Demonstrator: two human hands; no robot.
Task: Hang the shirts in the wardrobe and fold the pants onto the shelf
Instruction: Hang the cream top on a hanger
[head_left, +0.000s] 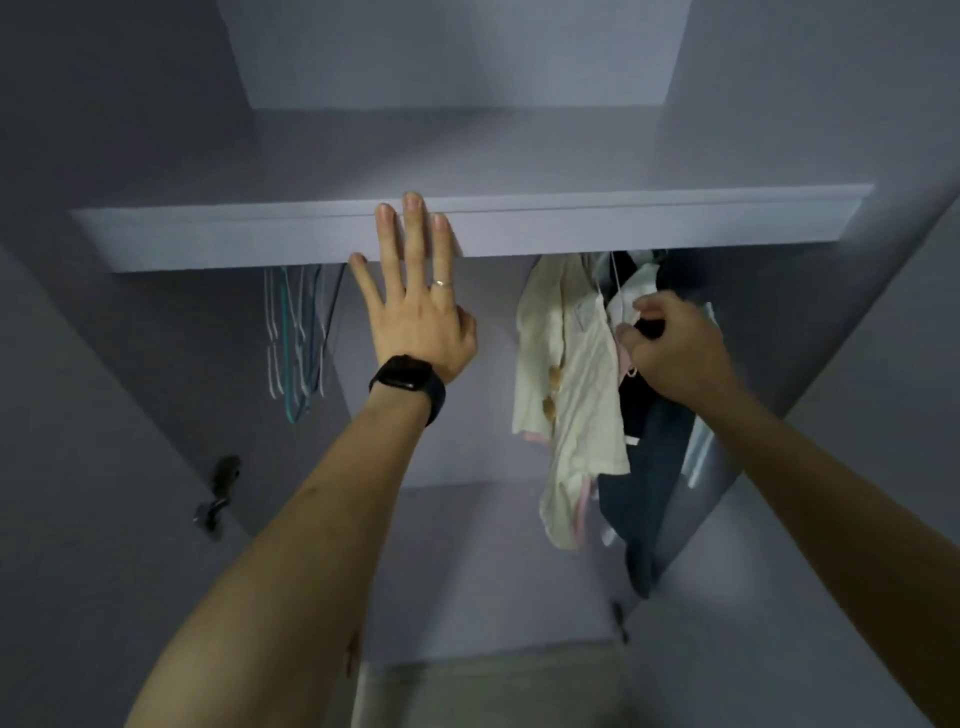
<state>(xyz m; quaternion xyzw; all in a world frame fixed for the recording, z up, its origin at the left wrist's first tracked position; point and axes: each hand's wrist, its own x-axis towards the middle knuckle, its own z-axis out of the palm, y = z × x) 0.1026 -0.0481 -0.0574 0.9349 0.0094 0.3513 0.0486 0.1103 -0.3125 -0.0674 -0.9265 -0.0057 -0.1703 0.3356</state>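
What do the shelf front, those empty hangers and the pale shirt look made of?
Shelf front: painted board, matte lilac-grey, crisp flat edges; probably wood. Empty hangers: thin wire, seemingly coated white and blue. Pale shirt: soft cream fabric, creased, drooping.

Nothing can be read: the black watch (408, 383) below the left hand (418, 317) shows a dark face, and the pale shirt (571, 374) beside the right hand (672, 351) and the dark garment (649, 328) it pinches bear no legible print.

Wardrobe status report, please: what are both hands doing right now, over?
Left hand open, flat against shelf front. Right hand has its grip on dark garment, beside hung cream shirt. Empty hangers far left, not in the way.
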